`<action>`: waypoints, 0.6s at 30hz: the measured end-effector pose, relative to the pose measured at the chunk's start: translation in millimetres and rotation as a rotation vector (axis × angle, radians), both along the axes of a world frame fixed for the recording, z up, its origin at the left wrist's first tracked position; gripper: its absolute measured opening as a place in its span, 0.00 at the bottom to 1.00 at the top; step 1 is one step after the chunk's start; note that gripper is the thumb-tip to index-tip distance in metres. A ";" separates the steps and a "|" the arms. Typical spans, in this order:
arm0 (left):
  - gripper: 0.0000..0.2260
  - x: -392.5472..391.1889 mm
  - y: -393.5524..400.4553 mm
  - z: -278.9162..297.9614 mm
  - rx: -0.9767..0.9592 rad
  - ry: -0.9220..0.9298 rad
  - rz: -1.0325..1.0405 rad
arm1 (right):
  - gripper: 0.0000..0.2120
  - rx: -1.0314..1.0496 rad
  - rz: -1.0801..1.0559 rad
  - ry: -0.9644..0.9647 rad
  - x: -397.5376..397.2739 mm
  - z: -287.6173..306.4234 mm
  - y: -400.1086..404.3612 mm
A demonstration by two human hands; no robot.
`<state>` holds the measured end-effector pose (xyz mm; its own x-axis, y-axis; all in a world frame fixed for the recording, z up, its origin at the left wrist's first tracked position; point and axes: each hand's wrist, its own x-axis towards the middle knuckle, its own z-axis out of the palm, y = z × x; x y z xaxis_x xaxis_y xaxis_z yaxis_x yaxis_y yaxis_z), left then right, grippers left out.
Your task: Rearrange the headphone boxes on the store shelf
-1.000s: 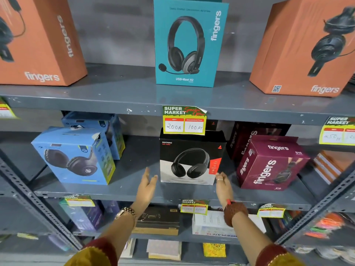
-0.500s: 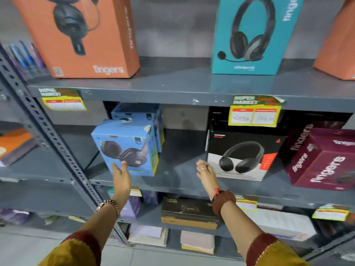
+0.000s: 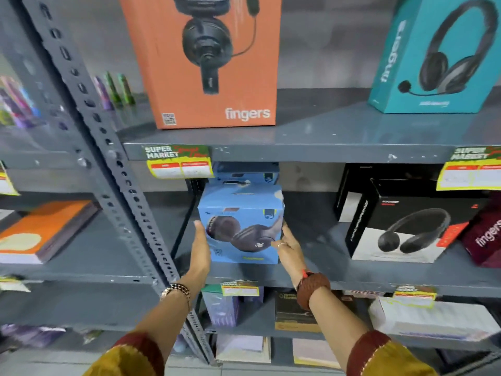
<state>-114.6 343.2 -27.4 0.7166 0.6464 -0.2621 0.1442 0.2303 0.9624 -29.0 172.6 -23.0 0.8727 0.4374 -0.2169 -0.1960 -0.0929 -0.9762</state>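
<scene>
A light blue headphone box (image 3: 241,213) stands at the front of the middle shelf (image 3: 339,275). My left hand (image 3: 200,249) lies flat against its left side and my right hand (image 3: 289,246) presses its right side, so both hands clasp it. A second blue box (image 3: 245,173) sits just behind it. To the right stand a black headphone box (image 3: 401,226) and a maroon "fingers" box (image 3: 485,234). On the upper shelf are an orange "fingers" box (image 3: 206,61) and a teal headset box (image 3: 436,52).
A slotted grey upright post (image 3: 108,164) runs diagonally just left of the blue box. Yellow price tags (image 3: 179,164) hang from the shelf edges. Books (image 3: 46,229) lie on the neighbouring left shelf. Small boxes and notebooks (image 3: 295,313) fill the lower shelves.
The view swung left from the black box to the blue box. Both hands moved left with it and closed in on the blue box's two sides.
</scene>
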 end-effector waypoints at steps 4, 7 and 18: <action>0.50 3.9 6.7 -14.1 -0.050 0.033 -0.010 | 0.31 -0.012 -0.057 -0.048 4.0 -10.5 2.5; 0.51 4.5 7.9 -15.3 -0.034 0.058 -0.024 | 0.32 -0.015 -0.073 -0.058 6.1 -11.5 5.5; 0.44 2.5 8.9 -17.8 0.038 0.061 -0.122 | 0.33 -0.095 -0.004 -0.094 18.5 -10.6 2.6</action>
